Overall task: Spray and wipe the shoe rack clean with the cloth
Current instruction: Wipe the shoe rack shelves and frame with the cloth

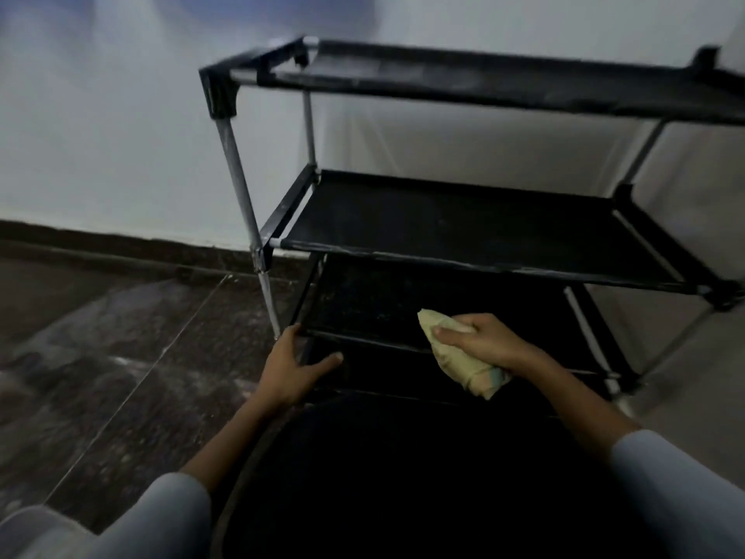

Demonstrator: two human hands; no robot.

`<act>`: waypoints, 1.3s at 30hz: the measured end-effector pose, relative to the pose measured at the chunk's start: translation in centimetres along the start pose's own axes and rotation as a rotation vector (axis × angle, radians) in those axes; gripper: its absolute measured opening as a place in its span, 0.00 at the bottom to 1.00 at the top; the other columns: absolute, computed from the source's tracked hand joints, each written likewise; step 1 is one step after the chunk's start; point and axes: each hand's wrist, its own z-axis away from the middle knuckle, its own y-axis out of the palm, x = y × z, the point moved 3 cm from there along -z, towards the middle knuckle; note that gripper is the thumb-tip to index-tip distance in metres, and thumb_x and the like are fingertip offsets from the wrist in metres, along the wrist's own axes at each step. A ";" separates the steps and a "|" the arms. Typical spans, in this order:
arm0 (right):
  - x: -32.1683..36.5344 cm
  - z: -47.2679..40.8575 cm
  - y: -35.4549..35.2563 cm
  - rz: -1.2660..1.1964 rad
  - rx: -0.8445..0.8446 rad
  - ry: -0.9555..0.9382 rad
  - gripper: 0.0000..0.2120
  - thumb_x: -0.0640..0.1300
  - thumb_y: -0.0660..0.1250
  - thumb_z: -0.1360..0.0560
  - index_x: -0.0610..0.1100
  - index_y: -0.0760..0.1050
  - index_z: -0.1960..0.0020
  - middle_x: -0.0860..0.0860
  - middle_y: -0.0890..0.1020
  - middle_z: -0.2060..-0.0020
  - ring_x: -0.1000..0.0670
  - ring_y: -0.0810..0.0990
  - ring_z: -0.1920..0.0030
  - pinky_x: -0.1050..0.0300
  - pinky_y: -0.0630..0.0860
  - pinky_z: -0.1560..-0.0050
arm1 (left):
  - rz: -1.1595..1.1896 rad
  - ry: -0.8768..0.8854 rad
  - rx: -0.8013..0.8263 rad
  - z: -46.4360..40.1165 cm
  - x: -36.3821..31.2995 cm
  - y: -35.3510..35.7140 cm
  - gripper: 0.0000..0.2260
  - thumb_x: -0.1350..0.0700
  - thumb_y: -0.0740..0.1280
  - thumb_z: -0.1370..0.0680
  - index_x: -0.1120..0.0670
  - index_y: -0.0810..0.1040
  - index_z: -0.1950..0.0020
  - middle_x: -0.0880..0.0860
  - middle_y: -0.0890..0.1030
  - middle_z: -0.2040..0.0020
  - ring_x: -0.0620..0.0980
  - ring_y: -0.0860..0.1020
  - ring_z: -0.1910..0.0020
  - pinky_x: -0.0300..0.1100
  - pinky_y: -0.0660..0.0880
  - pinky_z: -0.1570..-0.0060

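Observation:
A black shoe rack (463,232) with silver poles stands against a pale wall, its fabric shelves stacked in tiers and dusty. My right hand (479,340) is closed around a bunched yellowish cloth (455,357) at the front edge of the lower shelf. My left hand (290,365) rests with fingers spread on the front left corner of that lower shelf, thumb along the front bar. No spray bottle is in view.
The dark speckled stone floor (121,336) stretches to the left, with a dark skirting strip (121,244) below the wall. A dark rounded shape (383,478) fills the space between my forearms. Light tiled floor (705,357) lies to the right.

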 end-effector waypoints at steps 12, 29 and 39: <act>7.6 -11.6 9.7 0.816 -0.021 -0.526 0.38 0.64 0.68 0.31 0.50 0.59 0.27 0.47 0.76 0.39 0.45 0.75 0.40 0.53 0.71 0.47 | -0.074 0.184 -0.064 -7.7 0.4 1.9 0.57 0.45 0.75 0.37 0.50 0.36 0.24 0.53 0.60 0.25 0.52 0.64 0.28 0.55 0.68 0.34; 10.5 -20.5 12.0 0.785 -0.232 -0.476 0.20 0.57 0.69 0.30 0.54 0.75 0.40 0.50 0.78 0.42 0.43 0.75 0.40 0.52 0.68 0.45 | -0.179 -0.090 -0.030 -10.4 0.8 1.4 0.51 0.60 0.81 0.42 0.54 0.54 0.26 0.58 0.70 0.32 0.58 0.70 0.34 0.58 0.72 0.39; 9.7 -15.6 14.1 0.658 -0.066 -0.451 0.23 0.63 0.65 0.29 0.57 0.73 0.36 0.49 0.78 0.42 0.44 0.75 0.40 0.50 0.66 0.46 | -0.282 -0.240 0.037 -11.9 0.1 1.7 0.41 0.63 0.81 0.42 0.58 0.63 0.35 0.59 0.75 0.40 0.61 0.73 0.40 0.57 0.74 0.43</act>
